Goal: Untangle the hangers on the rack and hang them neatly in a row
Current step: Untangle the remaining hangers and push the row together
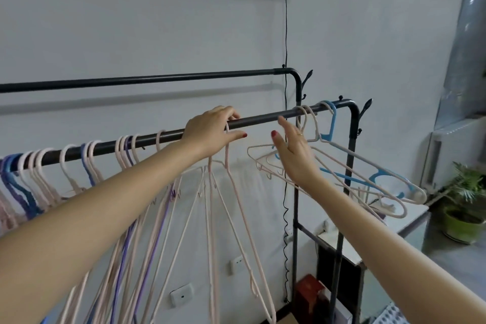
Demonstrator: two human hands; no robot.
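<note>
A black clothes rack has a near rail [263, 120] and a far rail [157, 78]. Several pink, purple and blue hangers [86, 158] hang along the near rail's left part. My left hand [210, 131] grips the hook of a pink hanger [238, 197] at the rail's middle, fingers curled over the rail. My right hand [294, 152] is open, fingers spread, just left of a tangled cluster of two pink hangers [342, 163] and a blue hanger [378, 179] near the rail's right end. These hang tilted, swung out to the right.
A black cable [285, 34] runs down the white wall behind the rack. Wall sockets [181, 296] sit low on the wall. A potted plant [465, 208] stands at the right. A red box [310, 294] sits by the rack's right leg.
</note>
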